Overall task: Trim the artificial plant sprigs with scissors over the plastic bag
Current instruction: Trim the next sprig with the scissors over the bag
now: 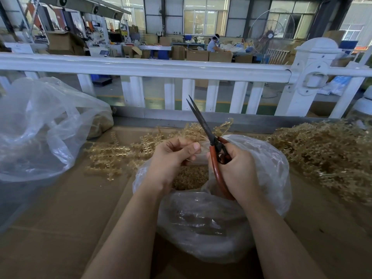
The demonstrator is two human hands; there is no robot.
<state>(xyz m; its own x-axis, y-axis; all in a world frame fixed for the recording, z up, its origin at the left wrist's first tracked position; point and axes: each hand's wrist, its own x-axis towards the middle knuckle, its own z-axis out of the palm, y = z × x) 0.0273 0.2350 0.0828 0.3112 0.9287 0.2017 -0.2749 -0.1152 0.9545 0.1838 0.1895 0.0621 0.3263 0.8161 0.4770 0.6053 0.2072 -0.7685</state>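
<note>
The left hand (173, 156) pinches a thin tan sprig (198, 137) between curled fingers, the right hand (235, 170) grips the red-handled scissors (209, 135) with blades nearly closed, both above the open plastic bag (267, 164) at the worktop's (60, 218) middle.

Brown cardboard-covered table (60, 228); clear plastic bag (221, 218) at centre, a second clear bag (40, 127) at left; loose tan sprigs (112, 156) between them, big tangled heap (326, 154) at right

1 head-worn view, facing forward and down, close over worktable (60, 218)
</note>
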